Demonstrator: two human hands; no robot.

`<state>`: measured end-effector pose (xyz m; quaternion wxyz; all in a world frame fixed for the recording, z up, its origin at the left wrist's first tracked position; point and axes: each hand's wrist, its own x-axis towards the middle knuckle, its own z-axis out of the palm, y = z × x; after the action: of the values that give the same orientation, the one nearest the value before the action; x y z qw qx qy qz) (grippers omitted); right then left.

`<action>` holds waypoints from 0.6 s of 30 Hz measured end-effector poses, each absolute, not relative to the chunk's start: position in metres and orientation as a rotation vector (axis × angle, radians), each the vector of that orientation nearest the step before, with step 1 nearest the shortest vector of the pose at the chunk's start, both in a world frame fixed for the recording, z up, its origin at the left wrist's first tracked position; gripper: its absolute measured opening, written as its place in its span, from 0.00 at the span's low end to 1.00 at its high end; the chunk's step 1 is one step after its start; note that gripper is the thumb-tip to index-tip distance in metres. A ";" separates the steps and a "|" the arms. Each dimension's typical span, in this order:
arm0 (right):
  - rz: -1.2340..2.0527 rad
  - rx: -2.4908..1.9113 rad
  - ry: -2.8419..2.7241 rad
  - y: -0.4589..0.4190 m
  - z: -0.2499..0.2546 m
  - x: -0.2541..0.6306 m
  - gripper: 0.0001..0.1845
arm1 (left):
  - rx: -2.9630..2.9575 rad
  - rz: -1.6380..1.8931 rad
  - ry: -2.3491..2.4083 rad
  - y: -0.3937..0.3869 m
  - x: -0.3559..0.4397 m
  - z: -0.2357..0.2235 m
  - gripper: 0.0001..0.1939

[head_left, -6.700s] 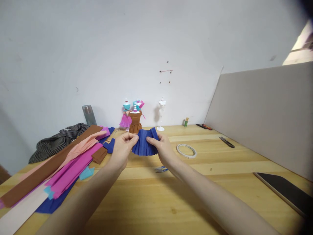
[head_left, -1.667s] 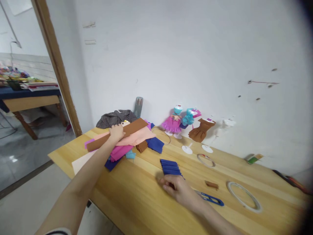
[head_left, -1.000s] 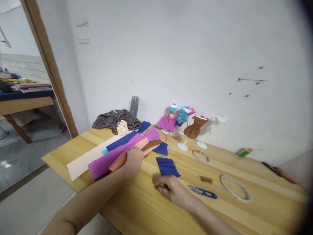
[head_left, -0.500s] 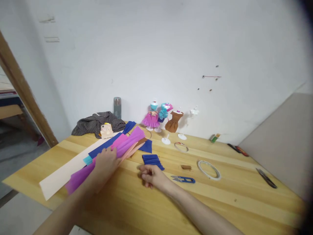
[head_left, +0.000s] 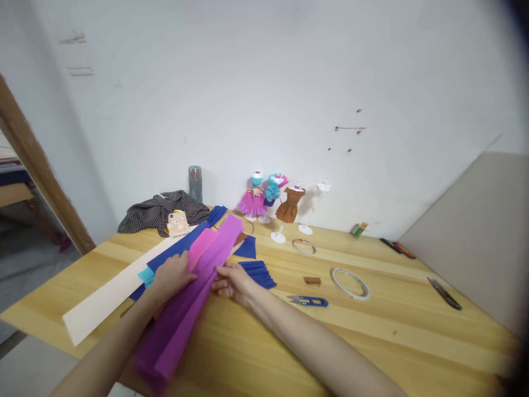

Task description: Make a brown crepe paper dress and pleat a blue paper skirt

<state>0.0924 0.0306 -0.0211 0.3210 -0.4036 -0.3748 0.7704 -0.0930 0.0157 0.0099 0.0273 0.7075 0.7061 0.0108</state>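
Observation:
A long folded purple crepe paper strip point(head_left: 194, 292) lies slanted across the wooden table point(head_left: 372, 331), its near end past the table edge. My left hand point(head_left: 171, 273) rests flat on its left side, fingers spread over pink paper point(head_left: 201, 247). My right hand point(head_left: 232, 280) touches the strip's right edge, fingers bent against it. A pleated blue paper piece point(head_left: 258, 273) lies just right of that hand. Beneath the purple strip lie blue point(head_left: 182, 249) and cream point(head_left: 107, 292) paper strips.
Blue snips point(head_left: 308, 301), a brown scrap point(head_left: 312, 280) and a white tape ring point(head_left: 350, 282) lie to the right. Small dress-form dolls point(head_left: 273, 196), a striped cloth point(head_left: 159, 208), a grey bottle point(head_left: 195, 183) stand at the wall. A grey board point(head_left: 471, 237) leans at right.
My left hand has drawn the purple strip toward me, off the pile. My right hand has left the spot beside the pleated blue piece and moved left onto the purple strip.

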 end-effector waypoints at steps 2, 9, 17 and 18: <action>2.017 -1.080 -0.947 0.034 -0.024 0.078 0.14 | 2.214 0.037 2.153 0.019 -0.090 0.002 0.19; 1.890 -0.970 -0.953 0.034 -0.012 0.036 0.21 | 2.309 0.120 2.140 0.021 -0.096 0.028 0.22; 1.811 -1.070 -1.207 0.073 0.010 0.005 0.14 | 2.527 0.097 2.276 0.039 -0.127 0.070 0.25; 1.795 -1.124 -1.248 0.077 0.006 0.005 0.12 | 2.508 0.035 2.255 0.042 -0.131 0.067 0.25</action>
<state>0.0048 0.0769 0.0063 0.3350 -0.4307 -0.4784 0.6880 -0.1310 0.0418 0.0671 -0.1155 0.7385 0.6642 0.0103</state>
